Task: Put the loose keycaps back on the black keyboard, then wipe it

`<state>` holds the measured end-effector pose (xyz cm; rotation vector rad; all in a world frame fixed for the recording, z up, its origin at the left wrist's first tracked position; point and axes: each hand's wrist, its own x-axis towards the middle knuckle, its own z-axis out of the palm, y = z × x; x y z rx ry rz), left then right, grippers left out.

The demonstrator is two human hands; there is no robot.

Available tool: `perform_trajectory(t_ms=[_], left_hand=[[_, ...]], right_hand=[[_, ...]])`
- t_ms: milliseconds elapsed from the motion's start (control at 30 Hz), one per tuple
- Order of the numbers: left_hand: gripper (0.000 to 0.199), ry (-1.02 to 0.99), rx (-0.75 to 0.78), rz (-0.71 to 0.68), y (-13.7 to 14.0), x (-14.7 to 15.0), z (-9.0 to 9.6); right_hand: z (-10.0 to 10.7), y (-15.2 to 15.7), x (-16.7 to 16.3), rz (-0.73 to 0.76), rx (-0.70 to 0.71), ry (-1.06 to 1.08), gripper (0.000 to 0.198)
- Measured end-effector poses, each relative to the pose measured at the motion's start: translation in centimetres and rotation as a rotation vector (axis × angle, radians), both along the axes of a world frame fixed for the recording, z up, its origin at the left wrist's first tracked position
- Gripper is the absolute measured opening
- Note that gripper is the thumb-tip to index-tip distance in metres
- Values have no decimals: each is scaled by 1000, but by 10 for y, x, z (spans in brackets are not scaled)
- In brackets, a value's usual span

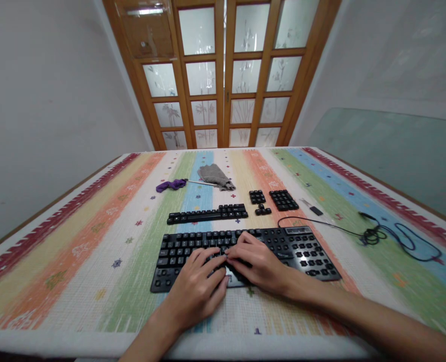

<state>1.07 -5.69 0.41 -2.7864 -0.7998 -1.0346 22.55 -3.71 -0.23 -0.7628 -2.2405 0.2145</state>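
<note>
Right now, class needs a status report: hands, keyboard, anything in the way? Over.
Left hand, right hand: close together on keyboard. Number pad uncapped; loose keycaps beyond keyboard. Cable off right, clear of both hands.

We see glossy plastic on the long black keyboard (279, 245), matt plastic on the square black keycaps (283, 200), rough weave across the striped multicoloured tablecloth (83, 251), and smooth brown wooden doors (219, 90).

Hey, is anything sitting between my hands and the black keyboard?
Nothing visible is: your left hand and right hand are both at the keyboard, and the loose keycaps lie beyond its far edge.
</note>
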Motion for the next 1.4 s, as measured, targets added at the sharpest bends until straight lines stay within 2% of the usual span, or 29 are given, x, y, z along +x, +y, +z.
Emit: perform_trajectory(t_ms=[133,300,567,867,1100,1233,1400], left_hand=[[15,13,4,1,1,1,2],[16,2,13,-1,1,2,2],[16,30,6,14,0,3,0],[10,88,-14,43,-1,6,-4],[11,99,-28,20,0,7,-10],[14,22,25,5,-1,4,-11],[17,-165,62,-32,-6,1,-6]], right_hand=[[2,-1,-2,-37,100,-75,21],[2,-4,-6,-38,185,-68,25],[6,-3,-4,-50,133,-147,27],[8,1,-3,-19,81,-112,20],[9,-2,-3,-41,36,-212,20],[24,11,-2,-15,-64,-178,14],[45,55,8,-122,-36,-83,15]])
